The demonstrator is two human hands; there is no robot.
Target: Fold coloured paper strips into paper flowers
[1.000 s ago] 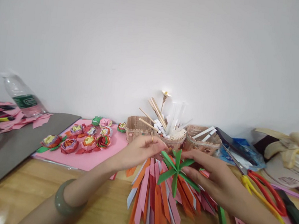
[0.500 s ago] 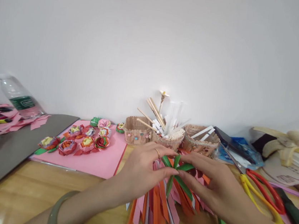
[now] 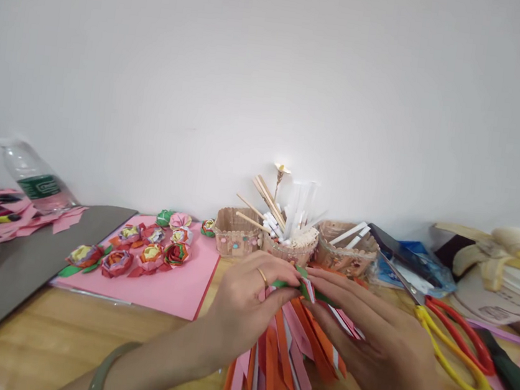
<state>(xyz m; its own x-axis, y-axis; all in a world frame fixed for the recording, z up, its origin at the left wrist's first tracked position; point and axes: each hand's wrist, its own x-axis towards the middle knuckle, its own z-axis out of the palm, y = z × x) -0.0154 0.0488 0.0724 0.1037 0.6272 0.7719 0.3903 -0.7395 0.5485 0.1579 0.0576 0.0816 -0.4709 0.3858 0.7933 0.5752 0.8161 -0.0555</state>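
Left fingers (image 3: 278, 268) and right fingers (image 3: 341, 287), nearly closed, pinch a green paper piece (image 3: 302, 272) (mostly hidden) above paper strips (image 3: 270, 371) on the table (image 3: 163, 342), its visible span running roughly left to right.

Held green paper (image 3: 301, 271) partly hidden; bottle label (image 3: 39, 186) illegible.

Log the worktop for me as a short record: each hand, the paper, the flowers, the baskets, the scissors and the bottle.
Left hand: fingers pinching green paper
Right hand: fingers closed on the same piece, partly hiding it
Strips: orange, pink and pale, under the hands
Flowers: clustered, mostly on the pink sheet
Baskets: three, by the wall; middle one full of sticks
Scissors: red and yellow handles, at right
Bottle: tilted, far left
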